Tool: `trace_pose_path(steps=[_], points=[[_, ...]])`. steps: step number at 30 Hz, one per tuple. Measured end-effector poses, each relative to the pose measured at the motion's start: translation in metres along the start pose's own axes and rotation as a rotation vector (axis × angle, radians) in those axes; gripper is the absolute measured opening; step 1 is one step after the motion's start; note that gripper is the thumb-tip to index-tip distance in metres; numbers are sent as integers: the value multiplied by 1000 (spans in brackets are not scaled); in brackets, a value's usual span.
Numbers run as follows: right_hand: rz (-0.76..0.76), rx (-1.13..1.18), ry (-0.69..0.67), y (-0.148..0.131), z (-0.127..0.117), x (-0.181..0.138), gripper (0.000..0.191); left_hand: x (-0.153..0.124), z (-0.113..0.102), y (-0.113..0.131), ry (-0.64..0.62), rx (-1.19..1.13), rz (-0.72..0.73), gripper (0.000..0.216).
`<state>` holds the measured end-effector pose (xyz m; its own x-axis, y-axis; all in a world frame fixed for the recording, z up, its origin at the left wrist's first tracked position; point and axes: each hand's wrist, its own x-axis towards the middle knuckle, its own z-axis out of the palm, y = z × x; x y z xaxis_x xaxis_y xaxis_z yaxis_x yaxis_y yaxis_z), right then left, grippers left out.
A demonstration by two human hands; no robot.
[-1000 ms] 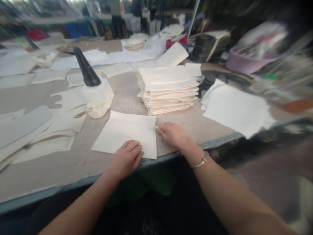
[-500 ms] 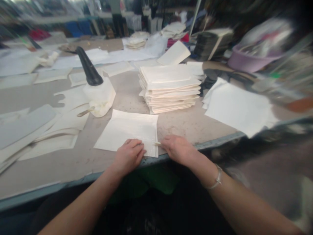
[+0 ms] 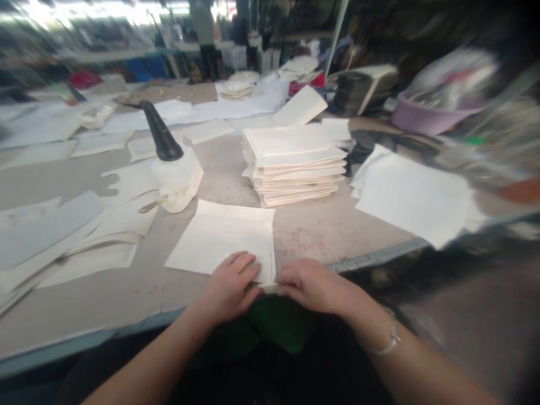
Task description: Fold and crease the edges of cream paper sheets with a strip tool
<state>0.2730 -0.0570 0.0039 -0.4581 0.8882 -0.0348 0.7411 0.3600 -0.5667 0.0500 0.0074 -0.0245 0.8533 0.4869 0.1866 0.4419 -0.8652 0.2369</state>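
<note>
A stack of thin white sheets (image 3: pixel 223 236) with lines of stitching or embossing along its right side lies at the table's near edge. My left hand (image 3: pixel 234 284) is closed over its near edge, fingers on top and thumb at the rim. At the near right corner, my right hand (image 3: pixel 307 284) is pinched shut, its fingertips touching the sheets. A thin pale strip (image 3: pixel 271 288) shows between both hands; whether it is the stick seen earlier or a sheet edge is unclear. Behind stands a tall pile of folded white pieces (image 3: pixel 299 163).
To the left are a glue-smeared white container (image 3: pixel 175 174) with a black handle (image 3: pixel 162 135) and loose white cut pieces (image 3: pixel 97 247). More white sheets (image 3: pixel 413 191) lie right, near the table edge (image 3: pixel 375 256). A purple basin (image 3: pixel 430 115) stands behind; a person (image 3: pixel 205 39) is far back.
Both hands have come down to the near edge of the sheets. The right hand's thin pale stick, plain earlier, is now mostly hidden. The whole view has shifted slightly downward.
</note>
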Motion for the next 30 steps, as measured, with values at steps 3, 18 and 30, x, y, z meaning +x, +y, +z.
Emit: trace_pose_path(steps=[3,18,30], points=[[66,184,289,18,-6,6,22,1,8,13,-29,6,94,46],[423,202,558,50,-3,34,22,7,17,23,106,117,223,19],[365,174,624,61,-5,38,24,-42,-68,13,147,2,280,19]])
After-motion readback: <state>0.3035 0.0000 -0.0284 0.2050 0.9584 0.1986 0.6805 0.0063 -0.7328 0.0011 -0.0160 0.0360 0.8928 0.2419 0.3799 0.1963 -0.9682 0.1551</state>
